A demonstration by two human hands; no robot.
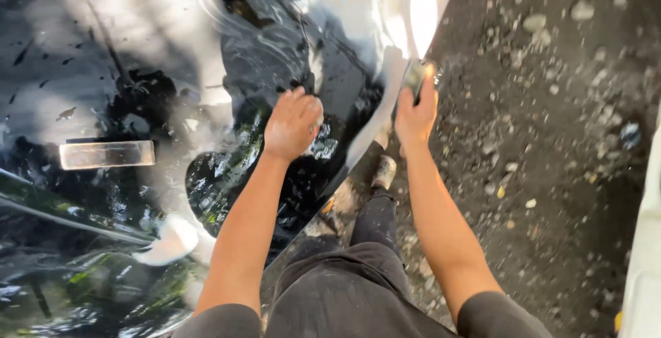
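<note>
The left hand (pixel 292 124), near the middle of the frame, lay curled knuckles-up on the wet, glossy black car body panel (pixel 138 69) that filled the left half and upper middle of the picture; whether it pressed a cloth beneath the palm could not be told. The right hand (pixel 416 112), just right of centre, was closed around a small dark flat tool (pixel 416 76), held against the panel's pale curved edge (pixel 385 97).

The film of water and suds probably made the surface slick, so the left hand could skid and the tool could slip off the edge and scratch the paint. The loose stony dirt ground (pixel 551 138) at right might give poor footing.

Counted: two hands, one tool, one panel, one rectangular light reflection (pixel 107 154) at left, one shoe (pixel 384 171) showing below centre.
</note>
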